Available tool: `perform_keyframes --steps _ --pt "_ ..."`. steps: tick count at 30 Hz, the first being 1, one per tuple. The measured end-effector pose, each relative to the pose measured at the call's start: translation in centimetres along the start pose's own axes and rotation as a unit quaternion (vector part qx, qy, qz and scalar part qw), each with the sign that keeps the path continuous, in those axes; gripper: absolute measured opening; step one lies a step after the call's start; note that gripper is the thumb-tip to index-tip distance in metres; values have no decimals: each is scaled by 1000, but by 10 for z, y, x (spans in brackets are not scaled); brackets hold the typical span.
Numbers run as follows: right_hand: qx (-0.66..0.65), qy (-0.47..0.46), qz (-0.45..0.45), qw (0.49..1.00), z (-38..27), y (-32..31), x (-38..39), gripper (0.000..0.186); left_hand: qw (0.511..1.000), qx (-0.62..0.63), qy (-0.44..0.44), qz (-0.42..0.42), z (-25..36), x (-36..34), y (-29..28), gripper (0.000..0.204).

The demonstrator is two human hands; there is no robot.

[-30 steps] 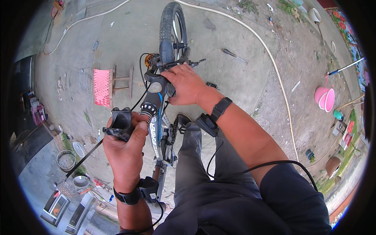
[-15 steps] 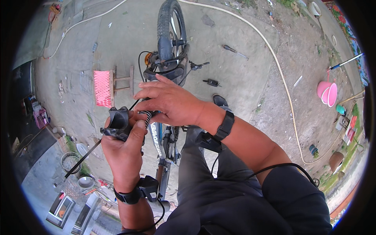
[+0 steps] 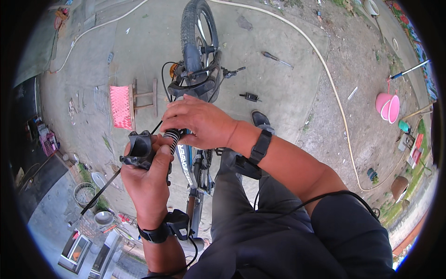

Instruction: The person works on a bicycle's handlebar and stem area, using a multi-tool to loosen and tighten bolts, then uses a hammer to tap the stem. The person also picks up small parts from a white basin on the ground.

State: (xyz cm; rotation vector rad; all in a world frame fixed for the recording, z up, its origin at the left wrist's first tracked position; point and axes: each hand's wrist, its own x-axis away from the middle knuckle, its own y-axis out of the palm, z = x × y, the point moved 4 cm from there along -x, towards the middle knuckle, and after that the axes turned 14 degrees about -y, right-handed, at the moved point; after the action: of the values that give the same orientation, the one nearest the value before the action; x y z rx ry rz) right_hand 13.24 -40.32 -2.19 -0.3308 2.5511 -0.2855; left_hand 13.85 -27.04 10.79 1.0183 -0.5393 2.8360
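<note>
My left hand (image 3: 148, 181) holds a black handlebar stem clamp (image 3: 141, 149), its curved cradle facing up, beside a stack of silver and black rings (image 3: 171, 139) on the bicycle's upper steering column. My right hand (image 3: 200, 123) reaches over from the right, fingers bent around the top of those rings, partly hiding them. Below runs the blue, white and black frame (image 3: 185, 162). Beyond my hands are the fork crown (image 3: 195, 88) and front tyre (image 3: 190, 46). A thin black bar or cable stretches from near my left hand toward the lower left.
On the ground lie a screwdriver (image 3: 274, 58), a small black part (image 3: 251, 96) and a pale hose (image 3: 325, 69). A low stool with pink woven seat (image 3: 121, 107) stands left; a pink bucket (image 3: 386, 107) right. My shoe (image 3: 260, 117) is right of the bicycle.
My right hand has shifted down and leftward from the fork and head tube onto the rings beside my left hand. My shoe has moved forward into view.
</note>
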Motion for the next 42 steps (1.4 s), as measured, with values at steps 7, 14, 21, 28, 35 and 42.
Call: perform_keyframes --steps 7,14,21,28,35,42 --pt "1 8 9 1000 0 1 2 52 1000 17 -8 -7 0 -1 0 20" --pt "13 42 -28 999 -7 -1 -2 55 1000 4 -9 -4 1 0 0 22" --pt "19 -4 32 999 -31 -5 -9 56 1000 10 9 -2 1 0 -2 17" --pt "45 -31 42 998 -22 -2 -5 50 1000 -1 13 4 3 2 -1 14" --pt "29 -18 45 998 -22 1 -4 49 1000 -8 12 9 3 -1 -2 16" --pt "17 -40 84 996 -20 -1 -4 44 1000 -12 12 -4 2 0 -5 21"
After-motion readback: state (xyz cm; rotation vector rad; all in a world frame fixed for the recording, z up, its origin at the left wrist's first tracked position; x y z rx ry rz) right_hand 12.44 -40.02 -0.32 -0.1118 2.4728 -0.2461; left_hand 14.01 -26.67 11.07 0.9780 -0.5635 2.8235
